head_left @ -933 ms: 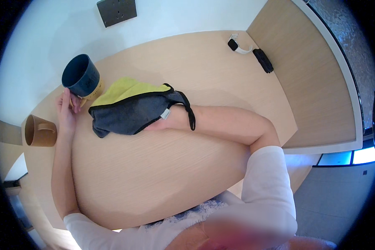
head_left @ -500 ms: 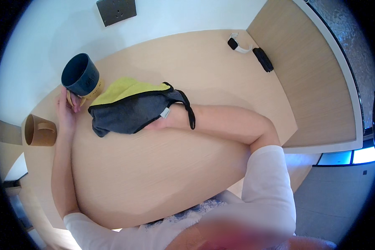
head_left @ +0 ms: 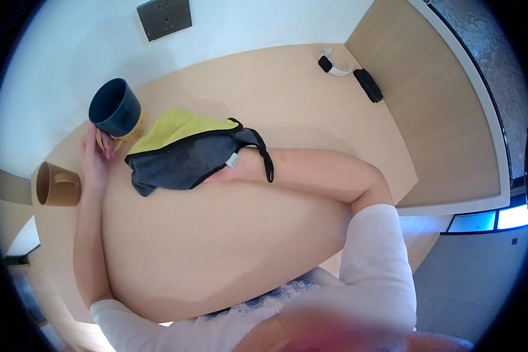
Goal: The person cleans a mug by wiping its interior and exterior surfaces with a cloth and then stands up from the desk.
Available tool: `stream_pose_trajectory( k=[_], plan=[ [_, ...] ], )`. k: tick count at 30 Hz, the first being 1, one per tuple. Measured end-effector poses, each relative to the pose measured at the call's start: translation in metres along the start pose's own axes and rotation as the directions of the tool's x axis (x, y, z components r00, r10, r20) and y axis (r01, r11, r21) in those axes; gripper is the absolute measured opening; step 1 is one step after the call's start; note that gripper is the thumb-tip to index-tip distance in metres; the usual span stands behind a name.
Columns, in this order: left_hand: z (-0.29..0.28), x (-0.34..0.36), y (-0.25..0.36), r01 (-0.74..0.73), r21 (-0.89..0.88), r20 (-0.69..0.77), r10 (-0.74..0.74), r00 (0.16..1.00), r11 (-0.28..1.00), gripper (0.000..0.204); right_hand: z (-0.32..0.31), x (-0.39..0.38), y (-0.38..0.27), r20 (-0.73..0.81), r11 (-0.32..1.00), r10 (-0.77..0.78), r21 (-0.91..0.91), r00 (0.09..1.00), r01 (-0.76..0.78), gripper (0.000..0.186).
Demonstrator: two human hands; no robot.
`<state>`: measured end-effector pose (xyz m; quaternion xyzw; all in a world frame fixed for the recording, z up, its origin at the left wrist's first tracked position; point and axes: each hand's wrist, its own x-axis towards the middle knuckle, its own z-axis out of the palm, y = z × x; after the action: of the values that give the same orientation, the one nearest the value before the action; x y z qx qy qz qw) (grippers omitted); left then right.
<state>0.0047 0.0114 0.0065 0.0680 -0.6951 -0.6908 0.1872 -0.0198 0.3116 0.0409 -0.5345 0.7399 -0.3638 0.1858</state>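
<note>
A dark blue mug with a yellow lower part stands at the far left of the table, its mouth facing up. My left hand is closed on its yellow handle. Right beside the mug, a grey and yellow-green cloth with black edging and a hanging loop drapes over my right hand. Only the heel of that hand and the wrist show; its fingers are hidden under the cloth. A brown mug sits to the left of my left forearm, apart from it.
The light wood table meets a white wall with a dark socket plate. Toward the far right corner lie a watch with a white strap and a small black case. A wooden side panel bounds the right side.
The whole view has shifted very slightly. Both hands, the mugs and the cloth keep their places relative to each other.
</note>
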Motion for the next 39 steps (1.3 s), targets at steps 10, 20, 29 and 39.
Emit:
stream_pose_trajectory(
  k=[10, 20, 29, 39],
  plan=[
    [0.000, 0.003, -0.004, -0.028, -0.059, 0.042, 0.030, 0.999, 0.998, 0.054, 0.013, 0.001, 0.015, -0.273, 0.978, -0.197, 0.017, 0.941, 0.210, 0.036],
    [0.003, 0.002, -0.002, 0.020, -0.064, 0.032, -0.018, 0.999, 0.998, 0.055, 0.013, 0.005, 0.014, -0.214, 0.926, -0.128, 0.323, 0.968, 0.194, 0.036],
    [0.008, 0.006, -0.002, -0.051, -0.023, 0.080, 0.052, 0.995, 0.998, 0.055, 0.042, 0.000, 0.071, -0.172, 0.993, -0.078, -0.104, 0.982, 0.060, 0.037],
    [0.001, 0.006, -0.005, -0.052, -0.052, 0.094, 0.056, 0.994, 0.997, 0.054, 0.041, 0.000, 0.060, -0.253, 0.975, -0.192, -0.157, 0.948, 0.156, 0.031]
  ],
)
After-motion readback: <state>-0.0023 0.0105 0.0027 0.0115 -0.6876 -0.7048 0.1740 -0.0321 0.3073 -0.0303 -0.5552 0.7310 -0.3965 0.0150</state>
